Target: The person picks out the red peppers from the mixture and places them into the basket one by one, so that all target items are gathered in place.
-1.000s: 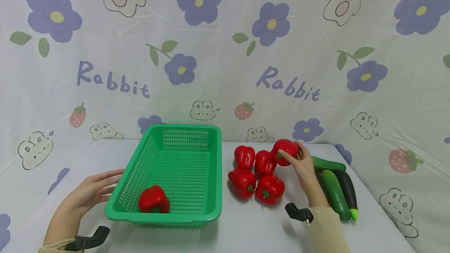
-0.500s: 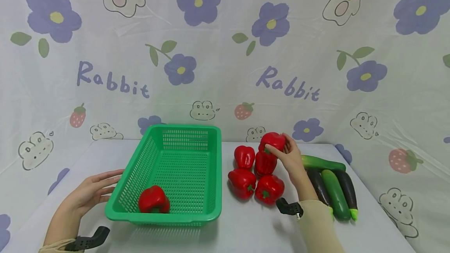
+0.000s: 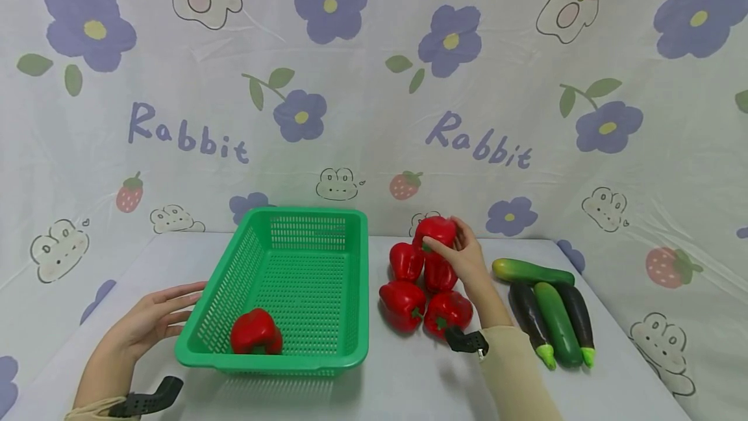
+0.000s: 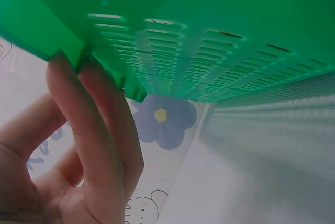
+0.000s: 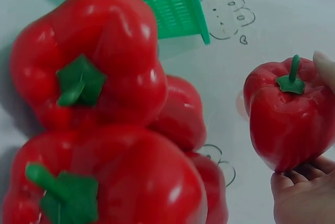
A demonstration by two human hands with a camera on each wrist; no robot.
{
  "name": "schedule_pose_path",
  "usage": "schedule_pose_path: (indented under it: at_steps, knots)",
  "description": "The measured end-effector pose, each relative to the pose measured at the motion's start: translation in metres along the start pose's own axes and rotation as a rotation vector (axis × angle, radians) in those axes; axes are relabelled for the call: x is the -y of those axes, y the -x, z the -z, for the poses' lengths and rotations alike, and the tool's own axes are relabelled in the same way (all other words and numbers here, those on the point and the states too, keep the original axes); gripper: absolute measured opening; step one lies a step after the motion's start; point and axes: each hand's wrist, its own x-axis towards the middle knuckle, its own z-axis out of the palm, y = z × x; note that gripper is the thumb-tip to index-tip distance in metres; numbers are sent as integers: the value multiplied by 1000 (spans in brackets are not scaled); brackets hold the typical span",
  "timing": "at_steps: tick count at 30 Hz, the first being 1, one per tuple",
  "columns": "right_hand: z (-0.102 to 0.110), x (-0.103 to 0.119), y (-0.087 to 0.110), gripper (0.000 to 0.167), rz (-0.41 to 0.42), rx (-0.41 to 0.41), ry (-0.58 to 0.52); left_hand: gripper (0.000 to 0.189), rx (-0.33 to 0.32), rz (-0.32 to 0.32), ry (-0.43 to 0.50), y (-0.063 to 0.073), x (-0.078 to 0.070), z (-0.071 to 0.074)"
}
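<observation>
My right hand (image 3: 467,258) holds a red bell pepper (image 3: 435,231) between thumb and fingers, raised above the back of a group of several other red bell peppers (image 3: 402,305). In the right wrist view the held bell pepper (image 5: 290,119) shows its green stem, with fingers beneath it. My left hand (image 3: 140,322) rests at the left side of a green plastic basket (image 3: 271,361). Its fingertips touch the underside of the basket's rim in the left wrist view, the fingers only slightly bent. One red bell pepper (image 3: 255,330) lies in the basket's near left corner.
To the right lie two green cucumber-like vegetables, one crosswise (image 3: 534,271) and one lengthwise (image 3: 558,325), beside two dark eggplants (image 3: 530,318). A printed cloth (image 3: 374,96) hangs behind the white table (image 3: 409,382).
My right hand has carried the bell pepper left and slightly up, from beside the vegetables on the right to above the pepper group. The left hand and basket have stayed put.
</observation>
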Motion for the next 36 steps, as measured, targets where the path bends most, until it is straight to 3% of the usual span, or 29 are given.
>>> schedule_pose_path:
  at_steps: [12, 36]
  knots:
    - [-22, 22, 0, 91, 32, 49, -3, 23, -14, 8, -7, 0, 0, -2]
    - [-69, 39, 9, 86, 114, 134, 26, 22, -18, 16, -3, 2, -2, -3]
